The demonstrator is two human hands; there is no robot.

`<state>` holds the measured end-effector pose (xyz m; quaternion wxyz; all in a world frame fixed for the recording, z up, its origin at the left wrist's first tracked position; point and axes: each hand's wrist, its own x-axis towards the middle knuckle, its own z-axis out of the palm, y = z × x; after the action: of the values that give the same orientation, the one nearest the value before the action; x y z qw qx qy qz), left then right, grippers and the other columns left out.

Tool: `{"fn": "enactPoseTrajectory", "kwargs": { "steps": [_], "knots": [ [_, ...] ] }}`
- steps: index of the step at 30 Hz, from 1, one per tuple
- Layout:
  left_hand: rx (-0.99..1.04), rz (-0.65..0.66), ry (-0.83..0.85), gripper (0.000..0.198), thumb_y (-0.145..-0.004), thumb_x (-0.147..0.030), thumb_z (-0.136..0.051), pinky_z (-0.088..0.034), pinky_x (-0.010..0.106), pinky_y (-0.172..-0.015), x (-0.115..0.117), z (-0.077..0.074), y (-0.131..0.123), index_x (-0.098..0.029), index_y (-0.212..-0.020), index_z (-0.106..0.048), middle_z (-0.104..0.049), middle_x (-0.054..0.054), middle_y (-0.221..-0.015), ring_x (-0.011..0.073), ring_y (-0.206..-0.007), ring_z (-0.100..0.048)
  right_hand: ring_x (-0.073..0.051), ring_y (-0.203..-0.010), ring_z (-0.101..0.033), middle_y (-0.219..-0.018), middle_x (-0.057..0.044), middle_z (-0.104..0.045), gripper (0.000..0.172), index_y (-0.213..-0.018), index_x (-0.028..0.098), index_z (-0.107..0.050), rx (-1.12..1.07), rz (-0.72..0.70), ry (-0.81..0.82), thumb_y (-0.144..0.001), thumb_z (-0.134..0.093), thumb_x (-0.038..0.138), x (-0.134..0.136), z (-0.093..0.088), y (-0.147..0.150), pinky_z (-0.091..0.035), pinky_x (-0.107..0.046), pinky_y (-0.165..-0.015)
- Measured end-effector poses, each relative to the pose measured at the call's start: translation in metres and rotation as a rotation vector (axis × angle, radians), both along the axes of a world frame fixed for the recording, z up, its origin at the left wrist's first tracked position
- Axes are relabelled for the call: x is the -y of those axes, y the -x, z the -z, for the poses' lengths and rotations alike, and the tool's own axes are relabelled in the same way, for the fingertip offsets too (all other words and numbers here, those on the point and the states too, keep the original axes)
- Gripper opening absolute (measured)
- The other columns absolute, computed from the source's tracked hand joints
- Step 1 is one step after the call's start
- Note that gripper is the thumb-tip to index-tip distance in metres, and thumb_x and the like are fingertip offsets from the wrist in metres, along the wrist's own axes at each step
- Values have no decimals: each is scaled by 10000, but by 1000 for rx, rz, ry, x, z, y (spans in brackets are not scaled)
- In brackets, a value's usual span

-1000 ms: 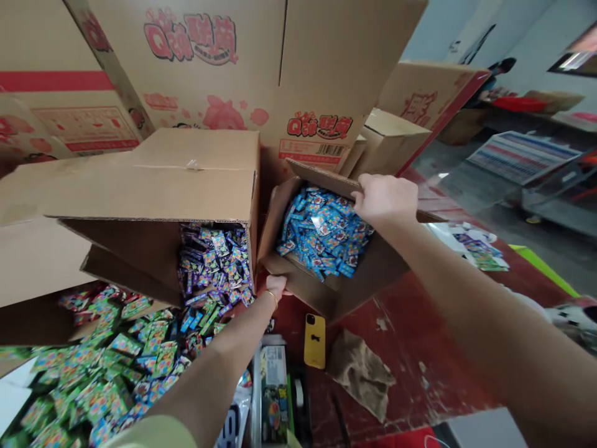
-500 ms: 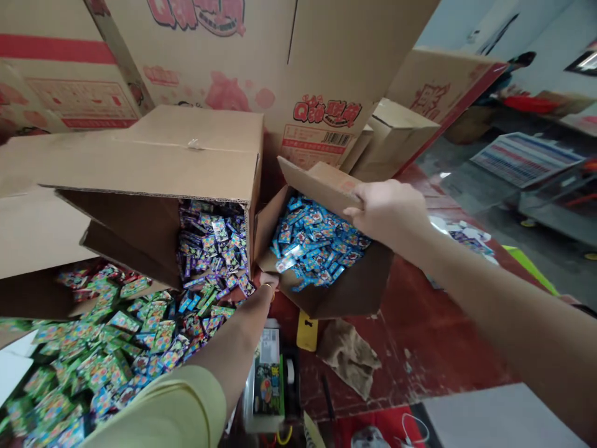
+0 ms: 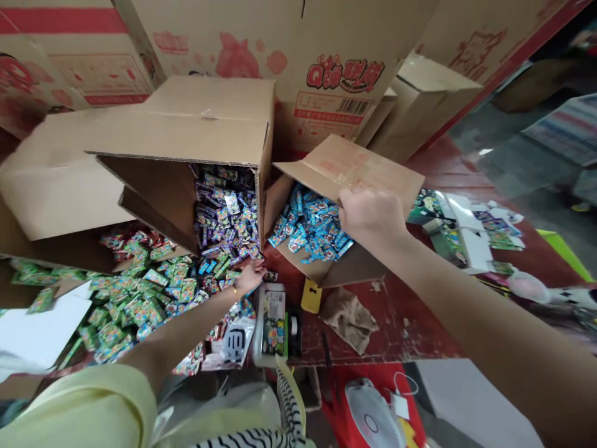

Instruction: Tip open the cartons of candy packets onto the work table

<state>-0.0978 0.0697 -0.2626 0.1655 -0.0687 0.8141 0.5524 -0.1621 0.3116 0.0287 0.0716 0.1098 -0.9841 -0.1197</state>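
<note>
Right hand [image 3: 372,218], centre frame, closed on the top flap of a small carton [image 3: 347,171] tipped on its side w/ blue packets [image 3: 311,227] spilling out, while left hand [image 3: 249,275], lower centre-left, fingers bent, rests on the packet pile [image 3: 140,298] on the red counter [image 3: 410,323], beside a yellow phone [image 3: 311,296].

**Crowded bench, one open patch at right**

Tall cartons [image 3: 326,56] wall off the back. Two tipped boxes, one of purple packets [image 3: 186,143] and one of blue packets [image 3: 345,180], stand side by side with almost no gap. Spilled green packets [image 3: 135,298] cover the left. A yellow phone [image 3: 311,296] and a brown rag [image 3: 349,317] lie near the front edge. Bare red bench [image 3: 420,323] lies open right of the rag.
</note>
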Motion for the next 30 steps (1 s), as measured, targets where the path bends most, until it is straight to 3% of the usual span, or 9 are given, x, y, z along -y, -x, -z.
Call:
{"fn": "enactPoseTrajectory", "kwargs": {
  "steps": [7, 10, 12, 15, 18, 21, 25, 27, 30],
  "knots": [
    [133, 6, 228, 346, -775, -343, -558, -515, 308, -806, 135, -34, -135, -176, -1075, -596, -674, 98, -1073, 231, -962, -649, -296, -879, -625, -940, -162, -666, 306, -949, 110, -643, 6, -77, 121, -817, -566, 376, -6, 16, -7, -453, -393, -734],
    [168, -42, 329, 418, -754, -403, -502, -514, 324, -776, 174, -50, -186, -158, -1086, -574, -693, 119, -1009, 251, -909, -667, -285, -1048, -585, -1128, -123, -636, 487, -1119, 153, -601, 14, -254, 362, -786, -616, 507, -18, 13, -17, -459, -431, -876],
    [193, -68, 375, 445, -737, -429, -477, -513, 332, -775, 192, -55, -212, -144, -1067, -564, -701, 134, -971, 265, -895, -675, -242, -1131, -552, -1205, -105, -608, 476, -1167, 178, -577, -59, -343, 578, -816, -598, 498, -30, 6, -33, -433, -412, -972],
    [221, -104, 376, 484, -729, -458, -462, -515, 326, -790, 212, -51, -235, -147, -1093, -531, -692, 146, -1029, 265, -933, -671, -196, -1108, -571, -1167, -88, -629, 307, -1107, 231, -614, -292, -202, 867, -880, -531, 420, -57, 4, -79, -428, -356, -1006],
    [208, -93, 345, 491, -763, -487, -453, -510, 321, -830, 222, -42, -242, -171, -1135, -503, -670, 132, -1103, 254, -978, -659, -227, -1011, -620, -1066, -77, -677, 303, -1037, 244, -665, -517, 306, 1032, -868, -516, 446, -88, 39, -150, -461, -366, -956],
    [171, -66, 324, 501, -783, -517, -453, -503, 330, -865, 222, -36, -238, -173, -1144, -506, -667, 124, -1101, 254, -1017, -645, -274, -907, -653, -947, -122, -708, 454, -941, 156, -695, -542, 807, 1052, -780, -524, 545, -103, 107, -233, -495, -401, -862],
    [65, 23, 294, 508, -779, -512, -474, -485, 376, -911, 221, -38, -227, -159, -1137, -543, -660, 126, -1104, 270, -1062, -621, -284, -742, -666, -833, -151, -712, 505, -868, 124, -688, -228, 864, 1080, -710, -489, 561, -65, 183, -323, -522, -398, -683],
    [-1, 98, 292, 494, -786, -506, -471, -464, 395, -948, 225, -39, -224, -157, -1124, -560, -642, 127, -1147, 273, -1096, -600, -256, -701, -664, -808, -119, -717, 436, -855, 153, -684, -111, 823, 1114, -705, -495, 516, -26, 199, -350, -523, -371, -660],
    [-59, 227, 286, 484, -799, -493, -459, -441, 404, -986, 234, -36, -223, -147, -1119, -570, -618, 132, -1194, 266, -1134, -573, -228, -740, -661, -847, -88, -717, 341, -862, 183, -684, -53, 763, 1157, -730, -513, 447, 33, 205, -369, -519, -353, -722]
  ]
}}
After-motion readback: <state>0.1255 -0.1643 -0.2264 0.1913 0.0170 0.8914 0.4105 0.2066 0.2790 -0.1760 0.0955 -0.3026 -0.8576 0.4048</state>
